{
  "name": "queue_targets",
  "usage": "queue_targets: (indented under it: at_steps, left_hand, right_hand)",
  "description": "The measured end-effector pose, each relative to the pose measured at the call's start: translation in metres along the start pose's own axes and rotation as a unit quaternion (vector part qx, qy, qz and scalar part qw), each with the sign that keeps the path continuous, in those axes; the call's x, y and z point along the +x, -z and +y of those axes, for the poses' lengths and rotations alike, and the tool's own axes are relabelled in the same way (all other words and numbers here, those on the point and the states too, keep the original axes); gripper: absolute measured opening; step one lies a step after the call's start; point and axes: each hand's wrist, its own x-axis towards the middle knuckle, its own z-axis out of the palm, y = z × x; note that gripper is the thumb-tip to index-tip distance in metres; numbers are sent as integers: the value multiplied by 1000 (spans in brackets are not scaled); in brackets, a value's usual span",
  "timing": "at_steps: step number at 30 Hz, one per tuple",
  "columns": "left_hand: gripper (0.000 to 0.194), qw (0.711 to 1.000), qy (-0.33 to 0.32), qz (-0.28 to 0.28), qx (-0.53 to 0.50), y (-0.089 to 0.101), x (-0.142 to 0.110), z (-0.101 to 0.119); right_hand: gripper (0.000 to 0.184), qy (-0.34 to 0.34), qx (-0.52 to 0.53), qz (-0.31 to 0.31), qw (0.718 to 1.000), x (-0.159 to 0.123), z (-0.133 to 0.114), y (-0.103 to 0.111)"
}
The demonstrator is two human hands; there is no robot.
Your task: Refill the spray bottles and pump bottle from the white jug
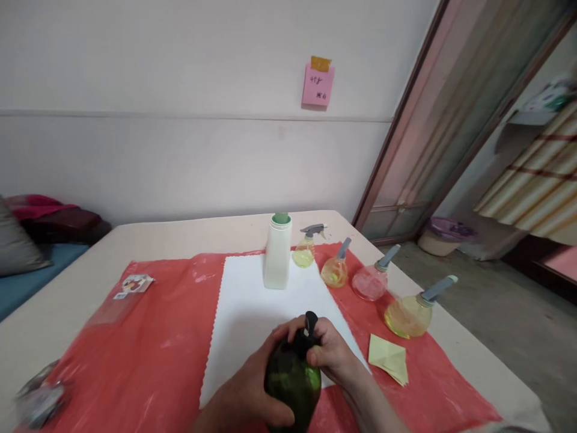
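Head view: the left hand (259, 382) is wrapped round the green bottle (291, 382); the right hand (331, 352) grips its black top (303, 344), which sits on the neck, though fingers hide how tightly. Beyond both hands, the white bottle (277, 258) stands untouched. Below the left hand, the green bottle's base is cut off.

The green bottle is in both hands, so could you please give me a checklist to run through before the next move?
1. Left hand around the green bottle: ok.
2. Right hand at its black top: ok.
3. Black top tight or loose: cannot tell.
4. Bottle's base supported: cannot tell, out of frame.
5. White container standing on the white sheet: ok.
6. Rightmost spray bottle apart from both hands: ok.
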Motion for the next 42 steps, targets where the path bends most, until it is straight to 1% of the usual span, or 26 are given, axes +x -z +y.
queue_targets:
  at_steps: [2, 4, 6, 8, 10, 11, 13, 14, 16, 17, 19, 21, 22, 23, 24, 27, 28, 30, 33, 35, 38, 40, 42]
  left_hand:
    - [110, 999, 8, -29, -21, 4, 0, -8]
    - [109, 998, -2, -48, -43, 7, 0, -16]
    - [104, 997, -30, -39, -64, 8, 0, -20]
    - [97, 995, -55, -7, -85, 8, -1, -22]
    - [89, 993, -62, 44, -92, 8, -1, -22]
    - [85, 992, -58, 77, -78, 7, -1, -23]
    - [84, 987, -41, 156, -2, 4, 0, -27]
    - [88, 978, -30, 199, 52, 2, 2, -31]
    - [104, 947, -16, 283, 152, -5, 8, -42]
    - [112, 927, -18, 325, 186, -9, 11, -48]
    - [118, 904, -23, 375, 203, -16, 18, -57]
    - [117, 887, -30, 411, 207, -20, 22, -59]
    - [114, 885, -28, 414, 211, -21, 22, -57]
    - [110, 890, -23, 401, 214, -21, 22, -52]
    - [105, 903, -13, 372, 213, -21, 21, -46]
    - [98, 957, 1, 236, 171, -20, 16, -27]
    - [97, 970, -4, 195, 147, -19, 15, -21]
    - [99, 987, -31, 125, 98, -17, 13, -13]
    - [105, 995, -80, 24, 48, -12, 10, -7]
    - [105, 994, -93, -28, 42, -7, 9, -8]
    - [101, 993, -82, -77, 22, -1, 8, -15]
    - [99, 991, -81, -103, -2, 1, 8, -19]
    - [100, 988, -84, -125, -30, -1, 7, -20]
  right_hand:
    - [47, 6, 11, -18, 1000, 0, 1, -3]
    - [47, 16, 11, -22, 1000, 1, 1, -8]
    - [46, 33, -4, -7, 999, 1, 1, -13]
    - [44, 46, -25, 27, 998, 3, 2, -17]
    - [41, 51, -48, 79, 994, 4, 5, -18]
    - [39, 57, -67, 115, 989, 5, 8, -18]
    - [37, 74, -130, 201, 968, 6, 14, -16]
    - [37, 81, -168, 240, 953, 7, 18, -16]
    - [38, 80, -230, 298, 923, 7, 25, -17]
    - [40, 73, -248, 313, 914, 7, 28, -18]
    - [43, 58, -258, 317, 911, 7, 30, -19]
    - [46, 46, -248, 290, 923, 6, 28, -17]
    - [47, 43, -241, 265, 933, 5, 25, -15]
    - [47, 42, -234, 238, 942, 4, 21, -13]
    - [47, 43, -228, 209, 950, 3, 16, -10]
    - [46, 53, -208, 137, 967, -1, 2, -1]
    - [45, 54, -201, 118, 971, -3, -2, 1]
    - [44, 58, -187, 77, 978, -5, -8, 3]
    - [45, 53, -159, 8, 986, -8, -14, 2]
    - [47, 46, -137, -29, 989, -9, -16, -1]
    - [48, 50, -92, -61, 993, -9, -17, -8]
    - [48, 54, -70, -71, 994, -9, -18, -13]
    - [48, 57, -69, -72, 993, -9, -20, -18]
